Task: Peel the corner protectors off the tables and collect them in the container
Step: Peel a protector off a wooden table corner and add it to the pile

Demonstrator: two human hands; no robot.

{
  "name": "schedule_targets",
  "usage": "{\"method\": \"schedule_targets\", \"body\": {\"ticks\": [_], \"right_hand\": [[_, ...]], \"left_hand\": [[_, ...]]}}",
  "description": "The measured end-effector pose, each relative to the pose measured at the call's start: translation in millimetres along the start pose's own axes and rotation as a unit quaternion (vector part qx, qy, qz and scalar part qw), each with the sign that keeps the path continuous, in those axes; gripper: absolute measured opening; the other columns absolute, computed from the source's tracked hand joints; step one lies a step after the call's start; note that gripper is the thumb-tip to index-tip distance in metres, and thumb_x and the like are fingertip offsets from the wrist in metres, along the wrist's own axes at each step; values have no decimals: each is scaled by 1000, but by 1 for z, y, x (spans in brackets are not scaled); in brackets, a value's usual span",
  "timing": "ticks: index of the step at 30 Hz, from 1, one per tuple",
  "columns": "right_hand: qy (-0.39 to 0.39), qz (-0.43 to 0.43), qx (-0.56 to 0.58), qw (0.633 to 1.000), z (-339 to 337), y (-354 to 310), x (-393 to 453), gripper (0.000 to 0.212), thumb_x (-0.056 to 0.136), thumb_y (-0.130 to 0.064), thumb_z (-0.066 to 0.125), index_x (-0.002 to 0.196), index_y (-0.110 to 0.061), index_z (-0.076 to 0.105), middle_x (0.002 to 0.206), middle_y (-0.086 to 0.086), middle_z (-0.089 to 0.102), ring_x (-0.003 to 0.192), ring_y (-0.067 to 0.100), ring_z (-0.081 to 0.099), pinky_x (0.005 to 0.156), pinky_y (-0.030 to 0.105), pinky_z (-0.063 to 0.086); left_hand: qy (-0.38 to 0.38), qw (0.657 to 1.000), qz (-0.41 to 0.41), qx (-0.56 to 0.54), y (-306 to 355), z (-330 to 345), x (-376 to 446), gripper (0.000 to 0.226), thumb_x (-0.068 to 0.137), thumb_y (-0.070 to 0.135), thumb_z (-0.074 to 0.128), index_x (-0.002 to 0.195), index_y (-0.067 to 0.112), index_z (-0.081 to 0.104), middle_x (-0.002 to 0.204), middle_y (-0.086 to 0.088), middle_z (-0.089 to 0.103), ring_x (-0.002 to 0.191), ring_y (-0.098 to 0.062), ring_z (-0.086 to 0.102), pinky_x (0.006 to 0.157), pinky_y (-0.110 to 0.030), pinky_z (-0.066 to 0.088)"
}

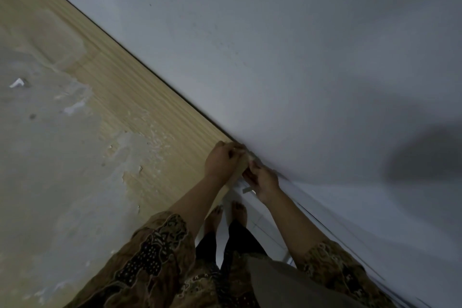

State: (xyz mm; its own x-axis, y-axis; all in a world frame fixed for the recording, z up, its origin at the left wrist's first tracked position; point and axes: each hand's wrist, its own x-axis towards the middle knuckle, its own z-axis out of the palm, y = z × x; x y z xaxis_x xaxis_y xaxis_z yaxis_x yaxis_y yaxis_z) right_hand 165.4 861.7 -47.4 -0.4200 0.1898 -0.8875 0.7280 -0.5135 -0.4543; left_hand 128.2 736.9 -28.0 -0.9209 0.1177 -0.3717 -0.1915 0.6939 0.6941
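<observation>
Pinching the corner protector (pixel 250 157), both hands' fingertips (pixel 246 172) meet it.

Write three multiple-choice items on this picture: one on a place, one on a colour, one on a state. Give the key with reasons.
1. Where do both hands work?
A. at the table's corner by the wall
B. at the table's middle
C. on the floor

2. What colour is the bare table top?
A. black
B. light wood
C. red

3. How is the left hand?
A. flat and open
B. hanging idle
C. curled at the table edge

Key: A, the left hand and right hand meet at the corner of the table beside the wall; B, its grain shows pale tan; C, its fingers bend there.
</observation>
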Motion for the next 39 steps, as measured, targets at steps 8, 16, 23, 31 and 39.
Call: {"method": "schedule_targets", "body": {"ticks": [8,16,23,31,39], "right_hand": [[-52,-12,-3,999,-7,2,-3,36,95,-14,60,127,0,60,124,20,64,117,32,60,99,47,49],[-56,16,25,998,2,-4,0,43,98,-25,54,130,3,55,129,20,60,122,33,55,107,43,44],[22,40,-22,999,12,-14,5,22,94,-9,56,109,4,65,108,21,67,79,27,63,81,42,53],[-109,-1,56,992,-4,-5,-10,31,98,-16,52,125,-2,59,126,18,63,108,25,63,98,37,48],[-19,-5,-80,997,5,-6,-10,31,96,-8,54,123,7,58,126,24,61,118,38,59,75,39,53]], "left_hand": [[25,997,-72,3,13,3,13,15,80,35,67,93,33,74,102,2,70,92,-20,66,66,-23,42],[-5,995,-100,-31,14,-2,16,14,73,32,71,87,33,74,94,9,72,91,-14,66,69,-23,46],[18,996,-84,-20,13,0,15,17,80,27,66,94,30,74,98,2,72,90,-18,66,66,-19,39],[0,996,-86,-26,15,-3,14,15,76,31,68,90,31,74,95,4,71,89,-18,66,66,-20,40],[2,994,-103,-36,16,-3,14,14,78,28,66,88,34,73,97,8,72,91,-15,66,67,-19,40]]}}
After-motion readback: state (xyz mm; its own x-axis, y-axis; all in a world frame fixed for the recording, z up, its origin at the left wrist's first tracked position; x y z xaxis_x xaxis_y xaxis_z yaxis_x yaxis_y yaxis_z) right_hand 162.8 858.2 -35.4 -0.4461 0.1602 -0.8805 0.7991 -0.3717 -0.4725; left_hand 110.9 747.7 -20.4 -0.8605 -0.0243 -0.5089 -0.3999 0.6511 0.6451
